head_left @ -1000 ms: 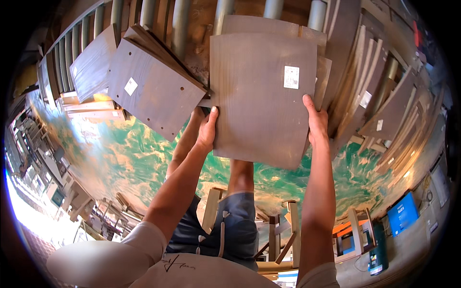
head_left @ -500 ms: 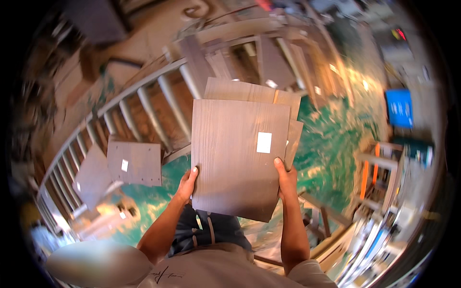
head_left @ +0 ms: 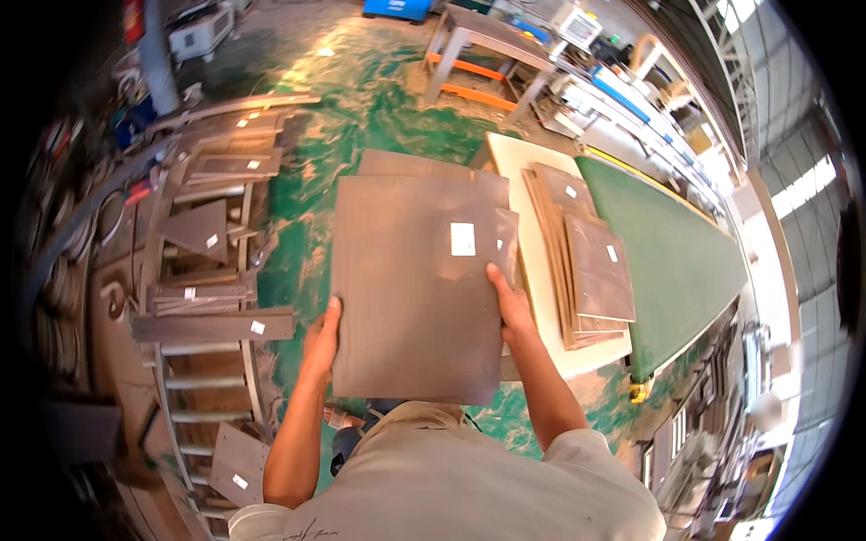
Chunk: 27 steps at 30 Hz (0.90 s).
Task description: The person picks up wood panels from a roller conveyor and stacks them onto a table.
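both hands, left hand [head_left: 322, 338] and right hand [head_left: 508, 302], fingers clamped on the edges of the boards [head_left: 417, 284], have swung them from the roller rack [head_left: 203, 270] toward the table [head_left: 541, 270] just right, near its stack [head_left: 586, 261].

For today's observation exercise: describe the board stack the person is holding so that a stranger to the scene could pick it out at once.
Start from the long green table on the right, with its stack of brown boards on the pale end. Just left of it, over the green floor, the left hand and right hand grip a held stack of brown panels. Unlike the rest, it lies on nothing.
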{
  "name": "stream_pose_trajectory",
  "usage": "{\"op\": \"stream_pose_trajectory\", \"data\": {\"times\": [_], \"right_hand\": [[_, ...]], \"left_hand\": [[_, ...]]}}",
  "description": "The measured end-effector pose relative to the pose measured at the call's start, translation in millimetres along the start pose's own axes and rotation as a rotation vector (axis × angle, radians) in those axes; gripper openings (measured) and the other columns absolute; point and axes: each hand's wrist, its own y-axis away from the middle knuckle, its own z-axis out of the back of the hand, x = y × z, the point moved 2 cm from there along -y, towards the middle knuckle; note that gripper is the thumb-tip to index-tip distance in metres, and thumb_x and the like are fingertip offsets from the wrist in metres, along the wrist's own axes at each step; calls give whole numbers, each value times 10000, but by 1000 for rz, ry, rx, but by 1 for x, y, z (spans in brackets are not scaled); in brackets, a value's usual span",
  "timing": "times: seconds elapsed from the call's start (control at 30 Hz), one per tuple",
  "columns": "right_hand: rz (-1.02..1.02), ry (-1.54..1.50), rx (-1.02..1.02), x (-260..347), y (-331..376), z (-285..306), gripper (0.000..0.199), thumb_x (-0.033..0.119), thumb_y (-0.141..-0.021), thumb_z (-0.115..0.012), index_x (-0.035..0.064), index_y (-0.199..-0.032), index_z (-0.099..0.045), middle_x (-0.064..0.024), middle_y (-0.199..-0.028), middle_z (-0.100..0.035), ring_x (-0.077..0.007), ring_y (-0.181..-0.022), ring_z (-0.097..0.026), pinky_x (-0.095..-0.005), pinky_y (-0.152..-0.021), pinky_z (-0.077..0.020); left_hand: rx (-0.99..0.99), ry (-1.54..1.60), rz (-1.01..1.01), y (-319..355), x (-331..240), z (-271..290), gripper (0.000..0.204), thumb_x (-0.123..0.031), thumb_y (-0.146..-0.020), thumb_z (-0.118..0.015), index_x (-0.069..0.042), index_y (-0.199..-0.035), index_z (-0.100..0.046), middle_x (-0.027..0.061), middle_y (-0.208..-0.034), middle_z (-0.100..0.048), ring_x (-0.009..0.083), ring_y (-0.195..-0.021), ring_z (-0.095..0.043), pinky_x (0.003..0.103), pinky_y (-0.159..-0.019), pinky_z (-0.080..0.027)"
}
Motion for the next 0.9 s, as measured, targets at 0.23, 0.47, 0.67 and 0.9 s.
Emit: {"op": "stream_pose_trajectory", "data": {"times": [0.23, 0.47, 0.67, 0.9], "right_hand": [[87, -235, -153, 7, -63, 259, 790, 423, -846, -772, -112, -1357, -493, -202, -1299, -588, -276, -1160, -584, -376, -961, -498], [21, -209, -212, 36, -142, 454, 694, 413, -884, -724, -96, -1320, -544, -191, -1204, -642, -254, -1055, -635, -369, -871, -543], [258, 419, -466, 69, -218, 572, 685, 451, -901, -688, -89, -1306, -564, -230, -1229, -632, -276, -1088, -625, -382, -967, -484], [645, -10, -468, 49, -157, 447, 369, 240, -988, -565, -73, -1165, -647, -191, -1140, -663, -280, -1050, -635, -378, -918, -529]], "left_hand": [[176, -126, 86, -29, 51, -250, 916, -652, -861, -640, 158, -1269, -512, 258, -1179, -618, 296, -1058, -636, 382, -887, -528], [266, -164, 273, -60, 113, -466, 885, -583, -880, -656, 158, -1323, -460, 266, -1222, -597, 296, -1080, -637, 386, -891, -535], [251, -227, 252, -74, 157, -584, 877, -609, -885, -622, 119, -1346, -461, 251, -1259, -600, 303, -1102, -633, 401, -931, -509], [115, -354, 92, -85, 181, -607, 997, -730, -876, -510, 15, -1509, -313, 254, -1521, -377, 386, -1416, -361, 452, -1153, -315]]}}
